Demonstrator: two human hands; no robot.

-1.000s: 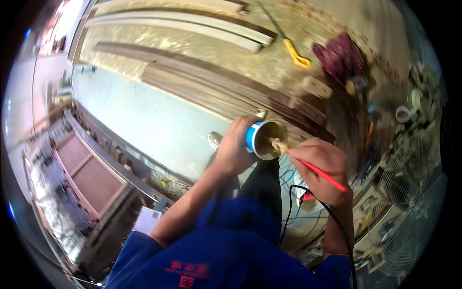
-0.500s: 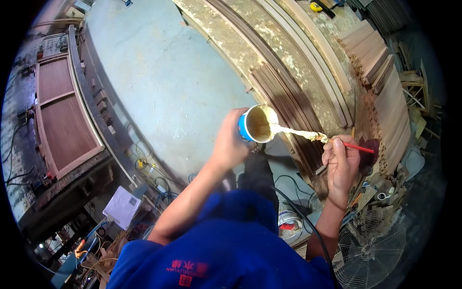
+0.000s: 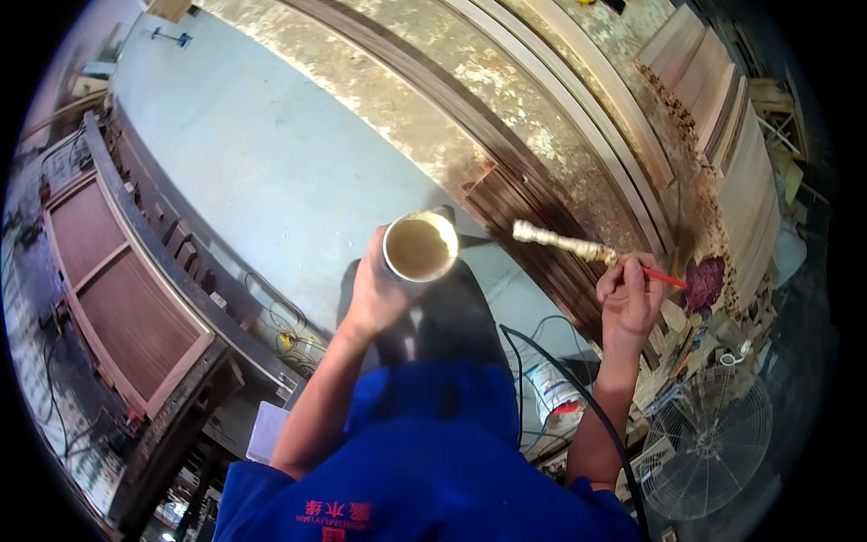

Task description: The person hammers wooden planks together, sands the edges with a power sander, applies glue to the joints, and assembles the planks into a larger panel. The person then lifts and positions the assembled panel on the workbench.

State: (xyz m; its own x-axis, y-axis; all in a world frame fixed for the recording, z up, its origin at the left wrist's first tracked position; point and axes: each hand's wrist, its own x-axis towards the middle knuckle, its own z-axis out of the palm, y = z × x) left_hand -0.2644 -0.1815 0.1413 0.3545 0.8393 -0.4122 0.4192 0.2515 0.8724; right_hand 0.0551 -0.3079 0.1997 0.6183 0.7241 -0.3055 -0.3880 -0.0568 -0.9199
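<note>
My left hand is wrapped round a cup and holds it upright in front of my body. The cup has a pale rim and holds creamy yellowish glue or paste. To the right, my right hand pinches a slim stick by its red end. Thick cream paste coats the rest of it, hiding what kind of tip it has. The coated end points left toward the cup, well apart from it and above dark wood strips.
A workbench on the right carries long wood strips, boards and a dark red bundle. At the lower right are a white bucket and a wire-caged fan. On the left lies a framed wood panel. A black hose runs past my right side.
The cup has moved left and tipped more upright, away from the stick, whose coated end was at its rim. My right hand still holds the stick. The view has shifted over the bench.
</note>
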